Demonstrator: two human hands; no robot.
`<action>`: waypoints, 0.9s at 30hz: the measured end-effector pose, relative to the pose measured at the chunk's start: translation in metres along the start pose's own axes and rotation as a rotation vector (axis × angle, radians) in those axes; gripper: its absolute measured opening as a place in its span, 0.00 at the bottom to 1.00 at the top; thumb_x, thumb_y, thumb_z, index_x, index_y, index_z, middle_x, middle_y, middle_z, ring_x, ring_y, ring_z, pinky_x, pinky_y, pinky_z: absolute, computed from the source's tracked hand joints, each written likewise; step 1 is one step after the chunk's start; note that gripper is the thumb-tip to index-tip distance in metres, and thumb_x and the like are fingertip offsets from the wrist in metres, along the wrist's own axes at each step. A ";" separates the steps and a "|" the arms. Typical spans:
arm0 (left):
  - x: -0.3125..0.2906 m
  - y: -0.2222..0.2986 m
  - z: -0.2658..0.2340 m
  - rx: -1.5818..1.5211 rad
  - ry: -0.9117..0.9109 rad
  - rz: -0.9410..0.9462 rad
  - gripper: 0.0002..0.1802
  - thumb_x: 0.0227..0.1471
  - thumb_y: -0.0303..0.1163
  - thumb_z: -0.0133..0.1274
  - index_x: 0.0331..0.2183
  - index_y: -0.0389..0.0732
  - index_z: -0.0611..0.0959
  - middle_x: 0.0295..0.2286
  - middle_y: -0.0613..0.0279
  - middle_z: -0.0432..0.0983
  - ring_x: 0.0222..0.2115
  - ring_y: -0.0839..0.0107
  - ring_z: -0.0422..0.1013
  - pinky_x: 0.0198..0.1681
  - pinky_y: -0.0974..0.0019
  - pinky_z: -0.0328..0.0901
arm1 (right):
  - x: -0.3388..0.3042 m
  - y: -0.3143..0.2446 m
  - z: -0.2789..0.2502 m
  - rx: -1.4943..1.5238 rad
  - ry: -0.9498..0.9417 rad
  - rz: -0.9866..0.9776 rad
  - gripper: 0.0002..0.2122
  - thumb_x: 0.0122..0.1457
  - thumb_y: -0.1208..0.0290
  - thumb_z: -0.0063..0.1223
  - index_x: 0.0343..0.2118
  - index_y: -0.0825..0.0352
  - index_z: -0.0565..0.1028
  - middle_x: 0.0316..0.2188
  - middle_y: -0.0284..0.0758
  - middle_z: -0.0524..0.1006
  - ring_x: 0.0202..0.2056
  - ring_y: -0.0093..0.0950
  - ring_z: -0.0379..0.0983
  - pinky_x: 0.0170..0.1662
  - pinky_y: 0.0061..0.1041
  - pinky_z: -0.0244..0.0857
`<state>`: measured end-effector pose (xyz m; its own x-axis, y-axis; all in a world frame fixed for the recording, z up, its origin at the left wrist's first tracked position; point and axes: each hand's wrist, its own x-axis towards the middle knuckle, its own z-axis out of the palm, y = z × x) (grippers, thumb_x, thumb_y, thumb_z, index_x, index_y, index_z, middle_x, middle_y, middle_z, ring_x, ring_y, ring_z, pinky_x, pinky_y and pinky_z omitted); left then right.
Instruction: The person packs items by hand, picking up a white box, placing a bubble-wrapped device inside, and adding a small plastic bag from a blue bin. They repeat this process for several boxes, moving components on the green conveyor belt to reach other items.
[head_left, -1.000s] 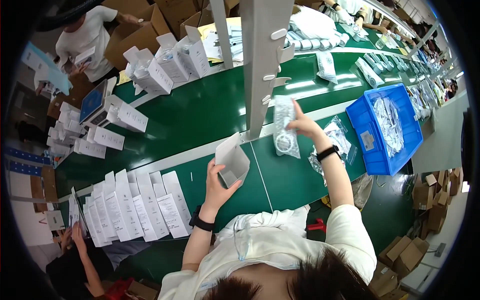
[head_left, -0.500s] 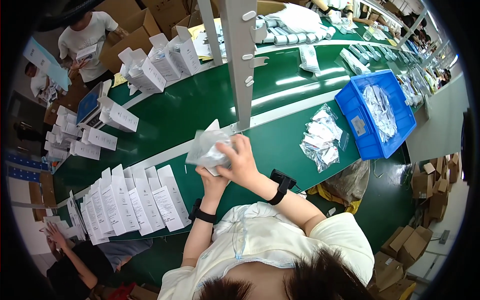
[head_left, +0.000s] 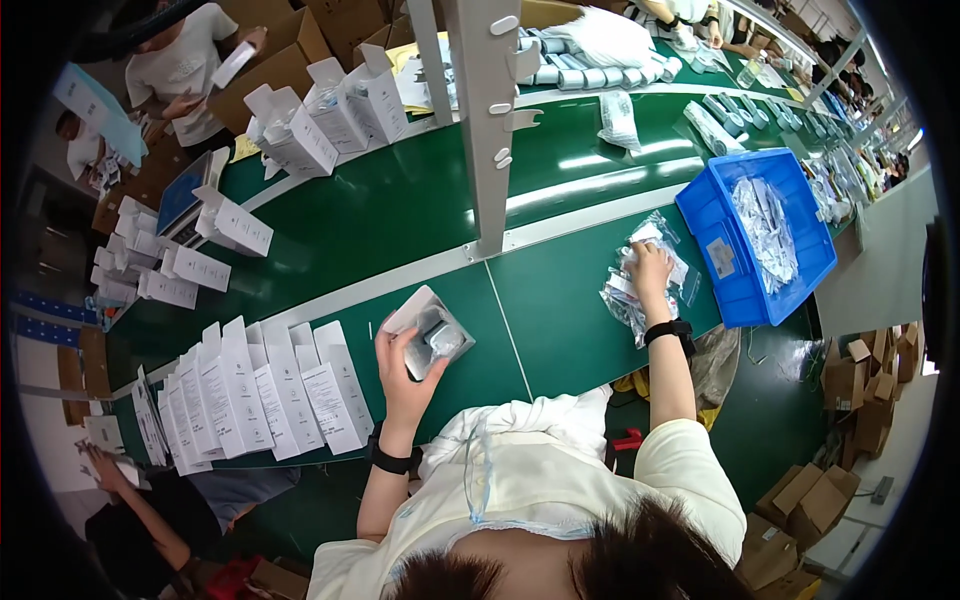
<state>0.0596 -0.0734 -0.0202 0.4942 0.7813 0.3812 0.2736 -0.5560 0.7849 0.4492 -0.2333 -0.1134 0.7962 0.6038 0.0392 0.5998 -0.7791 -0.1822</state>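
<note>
My left hand [head_left: 408, 375] is wrapped round an open white carton [head_left: 403, 316], its opening facing up. Inside the carton lies a grey item in clear plastic [head_left: 440, 340]; its exact kind is hard to make out. Off to the right, my right hand [head_left: 652, 268] is on a pile of small clear plastic packets [head_left: 622, 300], fingers bent and closed on one of them. White pieces show inside these packets.
A blue bin [head_left: 718, 250] full of packets stands right of the pile. Several white cartons [head_left: 290, 395] stand in a row at left. A metal post [head_left: 480, 150] rises at the table's far side. Beyond it lies a green conveyor [head_left: 390, 195]. Other people work nearby.
Both hands were together on the bagged item at the carton; the item now sits inside it. My right hand has let go and moved right to the packets, while my left keeps the carton.
</note>
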 end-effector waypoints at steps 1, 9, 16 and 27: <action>0.002 0.011 -0.004 0.049 -0.048 -0.040 0.25 0.32 0.26 0.62 0.35 0.39 0.69 0.41 0.51 0.61 0.42 0.62 0.61 0.43 0.64 0.58 | -0.002 -0.002 -0.003 -0.021 0.063 -0.043 0.22 0.44 0.70 0.57 0.44 0.65 0.65 0.38 0.36 0.69 0.44 0.33 0.63 0.48 0.41 0.55; 0.024 0.026 -0.010 0.166 -0.090 -0.173 0.04 0.37 0.23 0.56 0.20 0.34 0.76 0.24 0.56 0.70 0.22 0.68 0.65 0.25 0.68 0.59 | -0.074 -0.162 -0.087 1.712 0.116 -0.243 0.23 0.51 0.78 0.51 0.47 0.61 0.54 0.38 0.37 0.65 0.37 0.22 0.65 0.37 0.18 0.62; 0.033 0.018 -0.015 0.083 -0.045 -0.265 0.05 0.37 0.21 0.55 0.20 0.32 0.75 0.18 0.58 0.69 0.14 0.69 0.63 0.18 0.71 0.57 | -0.125 -0.238 -0.066 0.991 -0.072 -1.059 0.13 0.46 0.74 0.57 0.35 0.64 0.69 0.42 0.40 0.64 0.48 0.33 0.62 0.48 0.33 0.61; 0.025 -0.027 -0.040 -0.305 0.065 -0.249 0.24 0.40 0.25 0.55 0.42 0.37 0.67 0.46 0.53 0.62 0.45 0.62 0.60 0.45 0.64 0.57 | -0.090 -0.238 0.005 1.187 -0.571 -0.824 0.44 0.31 0.69 0.67 0.55 0.62 0.53 0.53 0.40 0.55 0.55 0.36 0.51 0.57 0.30 0.46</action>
<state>0.0316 -0.0278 -0.0120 0.3880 0.9031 0.1838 0.1158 -0.2456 0.9624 0.2346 -0.1013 -0.0783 -0.0113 0.9796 0.2006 0.2159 0.1982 -0.9561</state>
